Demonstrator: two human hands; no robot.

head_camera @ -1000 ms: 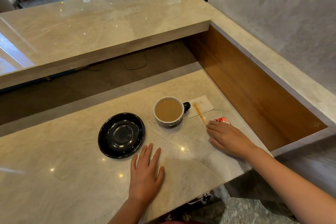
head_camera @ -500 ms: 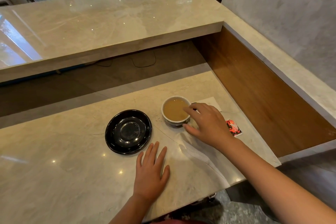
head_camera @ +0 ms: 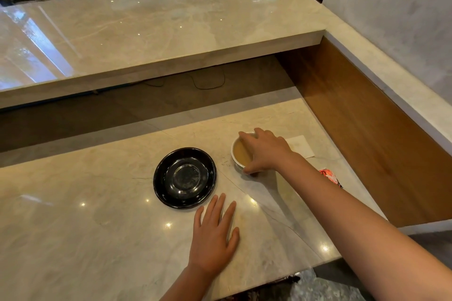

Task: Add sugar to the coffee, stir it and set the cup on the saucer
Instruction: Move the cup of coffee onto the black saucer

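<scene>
The right hand point(head_camera: 265, 151) is clamping the brim-full cup point(head_camera: 238, 154) from above, apparently by its rim, risking a slop towards the saucer point(head_camera: 184, 177), while the left hand point(head_camera: 214, 234) is lying spread flat.

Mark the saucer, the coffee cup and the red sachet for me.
saucer point(head_camera: 184, 177), head view, centre well of the black dish.
coffee cup point(head_camera: 235, 162), head view, white rim left of the coffee.
red sachet point(head_camera: 330, 176), head view, corner visible beyond the forearm.

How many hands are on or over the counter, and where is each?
2. The left hand lies flat on the counter, just in front of the black saucer. The right hand reaches over the coffee cup, fingers around its rim.
</scene>
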